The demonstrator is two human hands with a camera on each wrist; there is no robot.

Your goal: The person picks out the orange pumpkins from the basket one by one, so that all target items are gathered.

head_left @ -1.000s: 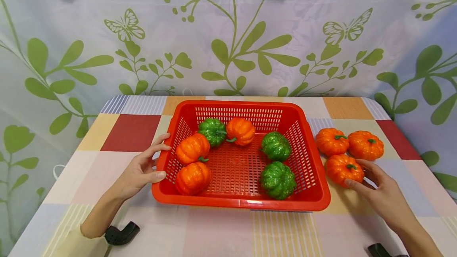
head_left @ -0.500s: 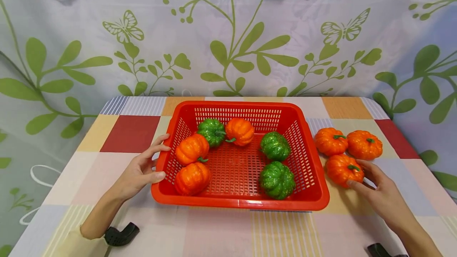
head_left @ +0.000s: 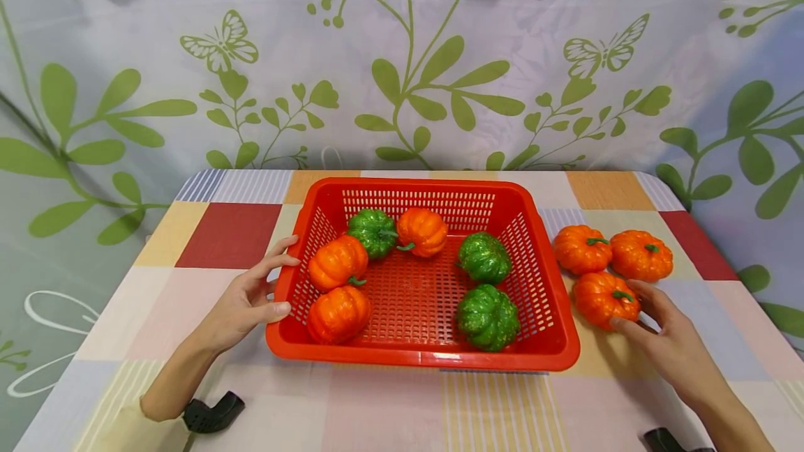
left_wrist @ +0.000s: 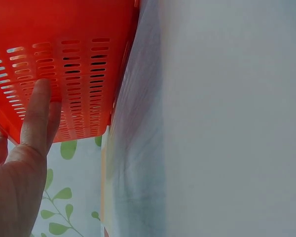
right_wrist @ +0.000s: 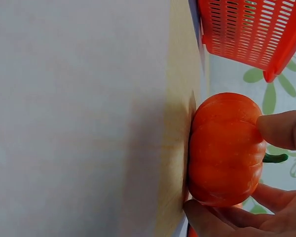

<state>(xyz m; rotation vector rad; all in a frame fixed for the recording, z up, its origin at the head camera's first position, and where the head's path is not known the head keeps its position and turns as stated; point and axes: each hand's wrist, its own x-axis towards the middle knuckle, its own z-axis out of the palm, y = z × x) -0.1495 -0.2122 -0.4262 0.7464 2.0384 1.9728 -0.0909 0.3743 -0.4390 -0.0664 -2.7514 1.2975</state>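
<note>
A red plastic basket (head_left: 421, 358) stands on the table, holding several small orange pumpkins (head_left: 339, 314) and green pumpkins (head_left: 488, 317). My left hand (head_left: 241, 302) is at its left side; in the left wrist view, extended fingers (left_wrist: 37, 116) touch the slotted outer wall. On the right, my right hand (head_left: 675, 340) holds an orange pumpkin (head_left: 599, 298) between thumb and fingers. The right wrist view shows this pumpkin (right_wrist: 227, 150) sitting on the cloth, its green stem pointing up. Fingertips wrap its far side, and the thumb lies on its upper near side.
Two more orange pumpkins (head_left: 583, 248) lie just behind the held one, beside the basket's right wall. A patchwork cloth (head_left: 377, 410) covers the table. Behind it hangs a leaf-print curtain (head_left: 402, 54). Black wrist devices (head_left: 213, 411) show near both forearms.
Both hands, the basket and the pumpkins stay in place. Only the curtain at the far left shifts a little.
</note>
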